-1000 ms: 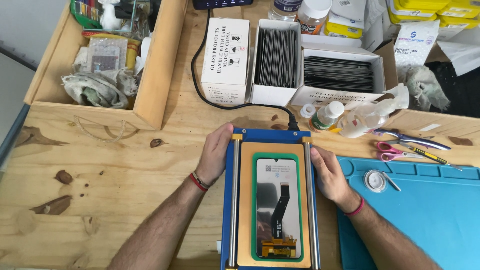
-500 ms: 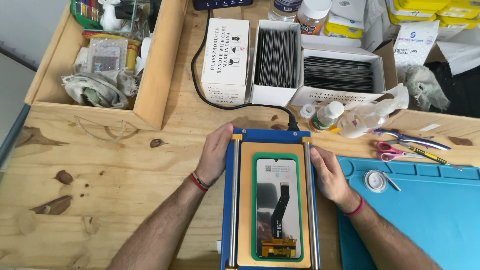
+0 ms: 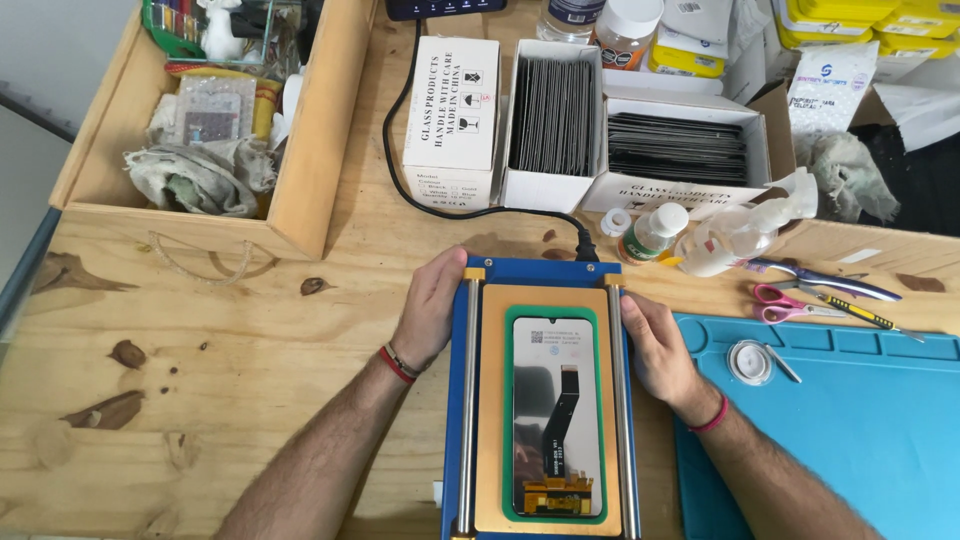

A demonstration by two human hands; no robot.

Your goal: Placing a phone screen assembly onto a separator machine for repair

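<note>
A blue heating plate (image 3: 530,270) with a tan pad and two metal rails lies on the wooden table. A phone screen assembly (image 3: 556,410) with a black flex cable rests face down in a green frame on the pad. My left hand (image 3: 432,308) grips the plate's left edge beside the left rail. My right hand (image 3: 658,345) presses against the right edge by the right rail. Both wrists wear red bands.
A black power cable (image 3: 400,170) runs from the plate's back. White boxes of glass sheets (image 3: 560,120), small bottles (image 3: 650,232), scissors and tweezers (image 3: 800,298), a tape roll (image 3: 750,360) on a blue mat (image 3: 860,430), and a wooden tray (image 3: 310,150) of rags surround it.
</note>
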